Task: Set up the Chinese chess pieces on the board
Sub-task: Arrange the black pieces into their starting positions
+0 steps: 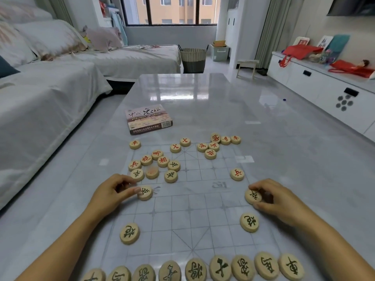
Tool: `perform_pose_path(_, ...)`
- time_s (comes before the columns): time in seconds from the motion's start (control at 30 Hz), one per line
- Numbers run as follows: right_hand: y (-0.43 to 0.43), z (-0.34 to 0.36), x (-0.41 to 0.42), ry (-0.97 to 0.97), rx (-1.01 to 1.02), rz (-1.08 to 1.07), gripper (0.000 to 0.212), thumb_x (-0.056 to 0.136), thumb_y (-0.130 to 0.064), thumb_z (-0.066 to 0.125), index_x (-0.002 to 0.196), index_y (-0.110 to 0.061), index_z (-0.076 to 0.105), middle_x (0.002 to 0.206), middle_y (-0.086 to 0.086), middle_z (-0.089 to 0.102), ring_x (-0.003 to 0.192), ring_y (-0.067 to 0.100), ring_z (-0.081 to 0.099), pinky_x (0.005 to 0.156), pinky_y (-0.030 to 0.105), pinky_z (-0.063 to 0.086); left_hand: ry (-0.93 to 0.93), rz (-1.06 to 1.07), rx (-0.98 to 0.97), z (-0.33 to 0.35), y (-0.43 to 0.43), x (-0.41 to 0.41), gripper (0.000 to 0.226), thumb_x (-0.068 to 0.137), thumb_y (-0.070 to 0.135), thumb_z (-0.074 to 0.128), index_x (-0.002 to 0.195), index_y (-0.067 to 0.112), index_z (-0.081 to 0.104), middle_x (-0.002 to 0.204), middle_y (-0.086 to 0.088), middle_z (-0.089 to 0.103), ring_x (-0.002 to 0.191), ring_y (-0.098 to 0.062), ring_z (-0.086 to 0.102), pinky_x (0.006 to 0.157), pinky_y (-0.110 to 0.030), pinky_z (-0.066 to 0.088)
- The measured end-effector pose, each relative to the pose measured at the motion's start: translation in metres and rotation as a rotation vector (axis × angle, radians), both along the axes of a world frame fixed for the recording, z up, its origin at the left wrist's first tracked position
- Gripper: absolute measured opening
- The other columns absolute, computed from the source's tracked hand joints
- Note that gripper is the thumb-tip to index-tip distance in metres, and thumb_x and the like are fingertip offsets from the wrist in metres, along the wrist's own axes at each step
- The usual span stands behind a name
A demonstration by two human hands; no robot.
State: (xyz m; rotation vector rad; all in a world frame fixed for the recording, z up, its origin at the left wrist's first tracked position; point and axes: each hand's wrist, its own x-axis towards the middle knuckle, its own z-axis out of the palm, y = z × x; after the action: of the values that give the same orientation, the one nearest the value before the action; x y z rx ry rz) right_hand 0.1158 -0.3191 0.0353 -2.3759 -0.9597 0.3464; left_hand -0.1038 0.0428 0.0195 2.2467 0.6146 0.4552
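A thin see-through board [188, 209] with a printed grid lies on the glossy grey table. My left hand [113, 192] pinches a black-lettered soldier piece [145, 192] at the board's left edge. My right hand [278, 199] grips another black soldier piece [252, 196] at the right edge. Two black cannon pieces [129, 233] [249, 222] sit on the near half. A row of several black pieces [220, 267] lines the near edge. Red and black pieces lie jumbled in a left cluster [156, 165] and a far cluster [213, 145]. One red soldier [237, 174] sits alone at right.
The chess set box [149, 119] lies on the table beyond the board. A white-covered sofa [40, 110] runs along the left. A woven basket [192, 58] stands past the table's far end. A white cabinet [324, 86] with red bags lines the right wall.
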Motion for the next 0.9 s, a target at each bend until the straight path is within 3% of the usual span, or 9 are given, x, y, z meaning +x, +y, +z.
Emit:
perform_pose_path(0.1,-0.009,0.003,0.002,0.067,-0.032,0.038,0.04,0.077,-0.027,0.073,0.104,-0.043,0.049,0.105,-0.022,0.048,0.093,-0.003,0.05,0.072,0.01,0.039,-0.001,0.004,-0.005,0.0,-0.001,0.0,0.015,0.072,0.03,0.073,0.086,0.029,0.067,0.09,0.003,0.064,0.084,-0.012,0.057,0.07,-0.021,0.044)
perform_pose_path(0.2,-0.009,0.003,0.0,0.062,-0.014,-0.022,0.034,0.076,-0.035,0.072,0.1,-0.041,0.049,0.101,-0.02,0.048,0.09,-0.002,0.05,0.069,0.012,0.039,0.019,-0.009,-0.027,0.002,-0.001,0.001,0.016,0.071,0.028,0.073,0.085,0.028,0.067,0.092,0.0,0.063,0.085,-0.015,0.057,0.072,-0.022,0.043)
perform_pose_path(0.3,-0.005,0.003,-0.003,0.023,-0.033,-0.032,0.026,0.079,-0.036,0.069,0.098,-0.038,0.051,0.098,-0.019,0.047,0.087,-0.001,0.05,0.068,0.013,0.038,0.072,-0.037,-0.09,0.009,-0.002,0.001,0.025,0.066,0.036,0.071,0.091,0.03,0.066,0.094,-0.002,0.06,0.086,-0.018,0.055,0.075,-0.028,0.044)
perform_pose_path(0.43,-0.009,0.001,-0.004,0.04,-0.045,-0.024,0.026,0.081,-0.038,0.067,0.101,-0.039,0.05,0.099,-0.02,0.047,0.089,-0.001,0.05,0.069,0.013,0.039,0.22,-0.131,-0.162,0.022,-0.004,-0.004,0.046,0.059,0.04,0.072,0.102,0.042,0.058,0.101,0.001,0.054,0.088,-0.017,0.051,0.075,-0.022,0.041)
perform_pose_path(0.67,-0.012,-0.003,-0.007,0.01,-0.014,-0.039,0.026,0.081,-0.037,0.067,0.102,-0.037,0.053,0.1,-0.017,0.049,0.088,0.0,0.051,0.068,0.015,0.04,0.278,-0.116,0.045,0.021,-0.025,0.008,0.042,0.076,0.023,0.073,0.114,0.026,0.058,0.1,0.002,0.054,0.086,-0.009,0.05,0.071,-0.013,0.038)
perform_pose_path(0.8,-0.012,-0.003,-0.008,0.002,-0.013,-0.021,0.03,0.081,-0.033,0.067,0.108,-0.032,0.054,0.1,-0.018,0.048,0.09,0.001,0.05,0.072,0.017,0.04,0.25,-0.078,0.067,0.024,-0.047,0.019,0.036,0.074,0.027,0.074,0.106,0.03,0.056,0.093,0.007,0.053,0.082,-0.006,0.049,0.067,-0.015,0.038)
perform_pose_path(0.9,-0.014,-0.003,-0.007,0.012,-0.029,-0.01,0.034,0.082,-0.034,0.067,0.113,-0.03,0.054,0.103,-0.016,0.047,0.092,0.002,0.05,0.077,0.018,0.039,0.178,-0.204,0.093,0.025,-0.087,0.038,0.036,0.074,0.03,0.073,0.104,0.035,0.055,0.093,0.011,0.051,0.082,-0.003,0.049,0.07,-0.017,0.039)
